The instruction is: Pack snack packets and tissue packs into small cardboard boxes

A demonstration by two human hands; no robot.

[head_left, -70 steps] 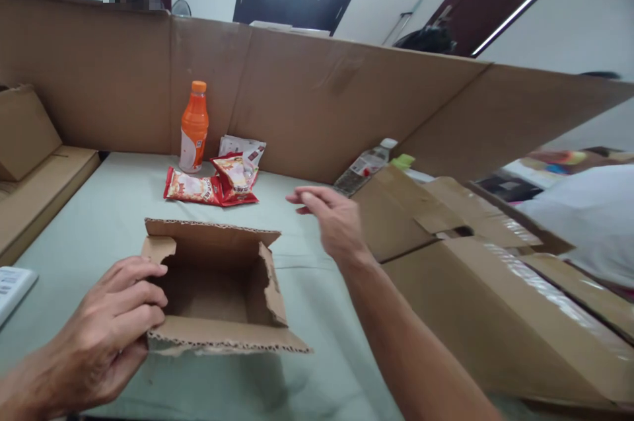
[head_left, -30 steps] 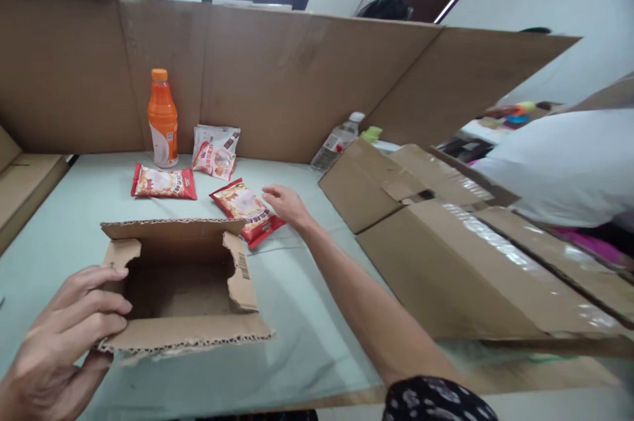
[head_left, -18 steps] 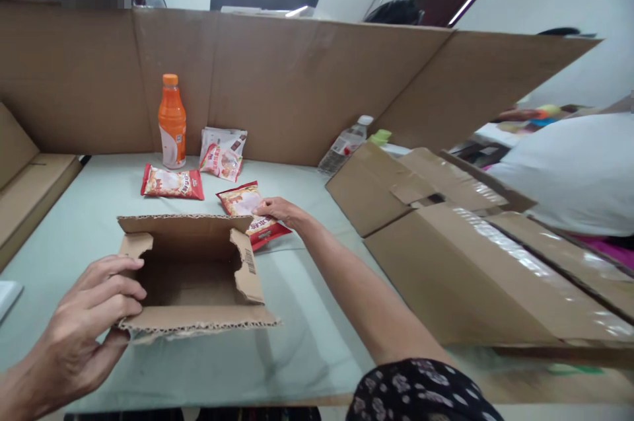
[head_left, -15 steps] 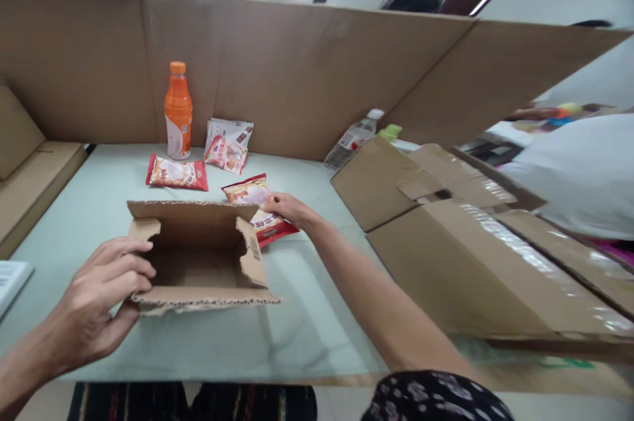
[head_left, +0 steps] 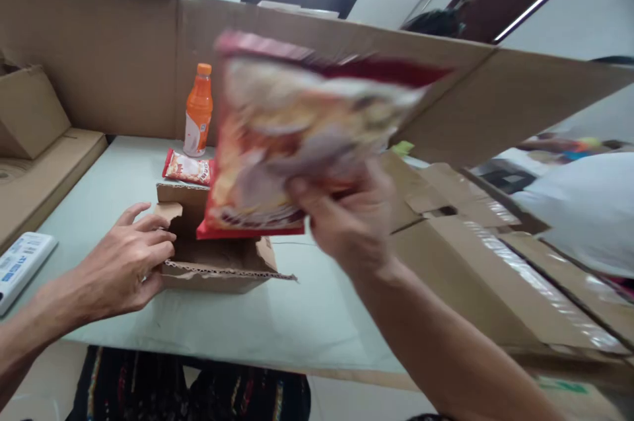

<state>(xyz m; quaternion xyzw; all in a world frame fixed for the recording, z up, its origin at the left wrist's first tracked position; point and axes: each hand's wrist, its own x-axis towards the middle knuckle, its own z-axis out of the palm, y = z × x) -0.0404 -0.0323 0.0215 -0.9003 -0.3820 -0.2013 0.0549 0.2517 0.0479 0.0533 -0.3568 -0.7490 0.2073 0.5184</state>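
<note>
Raised close to my view, a red-and-cream snack packet (head_left: 277, 104) is gripped by my right hand (head_left: 354, 223), thumb pressed on its front. Motion blurs it, and a second layer may lie behind. The small open cardboard box (head_left: 212, 281) stands on the table below, part of its opening hidden by the packet. My left hand (head_left: 131, 256) holds the box's left side, fingers over the rim near a torn flap. Another red snack packet (head_left: 187, 168) lies behind the box, beside an upright orange drink bottle (head_left: 199, 114).
Large cardboard boxes (head_left: 460, 275) occupy the right side. A tall cardboard wall (head_left: 123, 57) closes off the back. At left are more cardboard (head_left: 54, 156) and a white device (head_left: 26, 267). Part of a person in white (head_left: 584, 209) shows at far right.
My right hand has lifted the snack packet from the table beside the box up toward my face. My left hand stays on the box. The view has shifted somewhat.
</note>
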